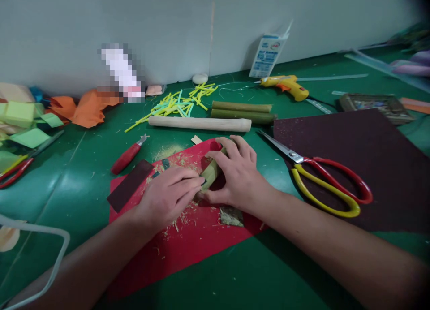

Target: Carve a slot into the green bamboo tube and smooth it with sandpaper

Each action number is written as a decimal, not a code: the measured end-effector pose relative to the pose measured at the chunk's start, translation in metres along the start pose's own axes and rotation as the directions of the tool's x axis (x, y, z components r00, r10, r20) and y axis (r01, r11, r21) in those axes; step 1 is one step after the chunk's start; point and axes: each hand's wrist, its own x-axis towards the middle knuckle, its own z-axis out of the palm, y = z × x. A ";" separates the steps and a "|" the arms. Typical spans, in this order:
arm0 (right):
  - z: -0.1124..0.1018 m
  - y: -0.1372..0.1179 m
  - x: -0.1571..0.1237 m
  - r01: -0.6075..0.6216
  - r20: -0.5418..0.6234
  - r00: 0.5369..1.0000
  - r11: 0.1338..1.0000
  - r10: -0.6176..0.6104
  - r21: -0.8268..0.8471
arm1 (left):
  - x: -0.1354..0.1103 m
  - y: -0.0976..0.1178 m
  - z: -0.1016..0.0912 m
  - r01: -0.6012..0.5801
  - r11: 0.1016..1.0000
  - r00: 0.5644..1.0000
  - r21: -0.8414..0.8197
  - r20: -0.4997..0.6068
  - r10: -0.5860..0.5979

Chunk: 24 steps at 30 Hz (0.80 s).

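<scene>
My right hand [237, 175] is wrapped over a short green bamboo tube [211, 173], held at a slant above a red sheet [178, 251]. At the tube's near end, my left hand [173, 193] has its fingers pressed together. A small dark edge, which looks like sandpaper [203, 181], shows at those fingertips; the rest is hidden. Pale shavings lie on the red sheet around both hands. A dusty dark scrap [231, 216] rests below my right hand. Left of my left hand lies a dark brown sandpaper strip [130, 185].
A red-handled craft knife [129, 155] lies left. Behind are a pale peeled stick [199, 123], green bamboo tubes [243, 117], yellow cut sticks [171, 105] and a yellow glue gun [285, 86]. Large scissors [322, 175] lie right on a dark brown sheet [363, 153]. Coloured paper [89, 108] sits far left.
</scene>
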 end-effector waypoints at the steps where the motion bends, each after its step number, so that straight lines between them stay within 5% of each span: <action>1: 0.000 0.001 0.001 0.004 0.006 1.000 1.000 -0.004 0.000 | 0.000 -0.001 0.000 -0.018 1.000 1.000 0.007 0.003 0.018; 10: 0.003 0.004 0.001 0.051 0.023 0.998 0.999 -0.051 0.020 | -0.005 -0.005 -0.010 -0.090 0.996 0.991 0.025 0.107 0.087; 15: 0.000 -0.002 -0.001 -0.001 -0.051 0.999 1.000 0.003 0.031 | -0.007 -0.005 -0.009 -0.126 0.992 0.988 0.021 0.091 0.124; 24: -0.004 -0.002 -0.001 -0.003 -0.011 1.000 1.000 0.003 -0.011 | -0.003 -0.001 -0.005 -0.070 0.997 0.995 0.020 0.075 0.068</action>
